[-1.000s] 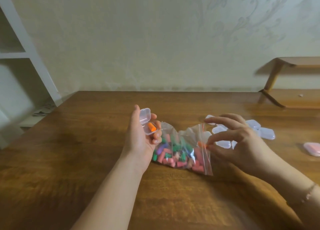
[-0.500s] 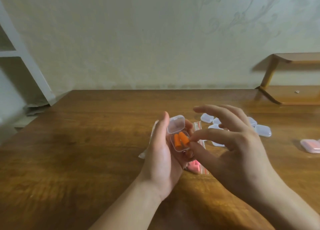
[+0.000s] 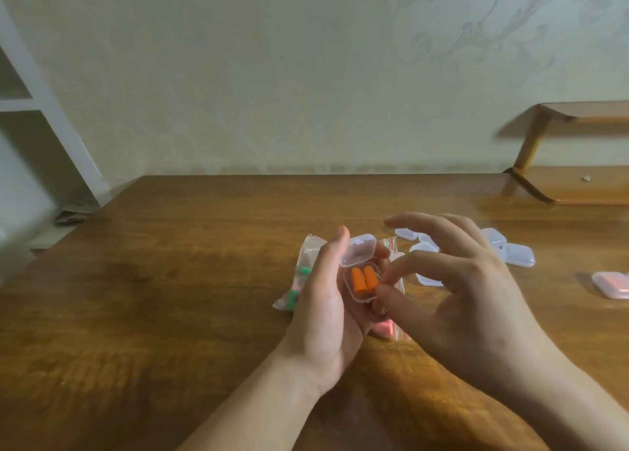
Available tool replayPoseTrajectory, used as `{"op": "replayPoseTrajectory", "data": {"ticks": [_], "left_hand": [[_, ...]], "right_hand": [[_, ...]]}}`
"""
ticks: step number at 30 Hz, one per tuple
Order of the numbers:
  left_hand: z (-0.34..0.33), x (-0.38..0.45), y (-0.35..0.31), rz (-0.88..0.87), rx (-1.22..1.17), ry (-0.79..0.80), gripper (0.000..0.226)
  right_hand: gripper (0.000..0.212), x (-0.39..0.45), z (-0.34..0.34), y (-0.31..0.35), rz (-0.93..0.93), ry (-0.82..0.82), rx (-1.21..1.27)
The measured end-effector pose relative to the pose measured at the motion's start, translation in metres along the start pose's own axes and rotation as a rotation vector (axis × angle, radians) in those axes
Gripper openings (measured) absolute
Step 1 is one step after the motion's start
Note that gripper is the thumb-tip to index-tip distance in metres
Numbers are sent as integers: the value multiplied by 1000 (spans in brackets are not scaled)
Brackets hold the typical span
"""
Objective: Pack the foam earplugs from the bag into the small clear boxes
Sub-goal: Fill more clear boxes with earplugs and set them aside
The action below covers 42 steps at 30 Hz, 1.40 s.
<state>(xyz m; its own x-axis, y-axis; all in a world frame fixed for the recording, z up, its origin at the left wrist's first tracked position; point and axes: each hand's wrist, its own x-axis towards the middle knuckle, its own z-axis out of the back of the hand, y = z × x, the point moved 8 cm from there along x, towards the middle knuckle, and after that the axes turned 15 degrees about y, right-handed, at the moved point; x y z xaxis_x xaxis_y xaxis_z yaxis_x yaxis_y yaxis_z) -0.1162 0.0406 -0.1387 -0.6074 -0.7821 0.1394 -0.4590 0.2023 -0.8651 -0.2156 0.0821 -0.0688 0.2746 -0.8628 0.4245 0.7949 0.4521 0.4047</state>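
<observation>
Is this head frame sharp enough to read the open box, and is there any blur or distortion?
Head view: the open box in the left hand shows two orange earplugs clearly; soft blur on the white shelf at the left edge; wide-angle bending; dim, warm light.

**Open box with 2 orange earplugs in the left hand**

A small clear box (image 3: 361, 282) sits cupped in the left hand (image 3: 328, 309), hinged lid tipped back, 2 orange earplugs (image 3: 364, 281) side by side inside. The right hand (image 3: 456, 290) fingertips touch its near corner. The bag (image 3: 299, 273) lies under both hands. Shut empty boxes (image 3: 519, 255) lie beyond the right hand.
</observation>
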Motion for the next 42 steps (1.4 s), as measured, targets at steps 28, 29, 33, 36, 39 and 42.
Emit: {"op": "replayPoseTrajectory", "data": {"ticks": [28,29,33,36,39,42], "left_hand": [[-36,-6,4,-20,314,209,31],[-34,-5,0,-37,424,154,28],[-35,-4,-17,-127,834,-4,24],[-41,-2,-20,-161,868,7,29],[-44,-1,-21,-193,836,20,30],[-45,4,-17,-208,795,-10,32]], "right_hand": [[33,-27,13,-31,179,-20,427],[34,-26,11,-40,133,-21,532],[32,-24,1,-59,41,7,946],[32,-25,-2,-60,47,-8,1168],[33,-24,-2,-61,41,-30,1172],[34,-24,8,-65,-6,-24,1015]]}}
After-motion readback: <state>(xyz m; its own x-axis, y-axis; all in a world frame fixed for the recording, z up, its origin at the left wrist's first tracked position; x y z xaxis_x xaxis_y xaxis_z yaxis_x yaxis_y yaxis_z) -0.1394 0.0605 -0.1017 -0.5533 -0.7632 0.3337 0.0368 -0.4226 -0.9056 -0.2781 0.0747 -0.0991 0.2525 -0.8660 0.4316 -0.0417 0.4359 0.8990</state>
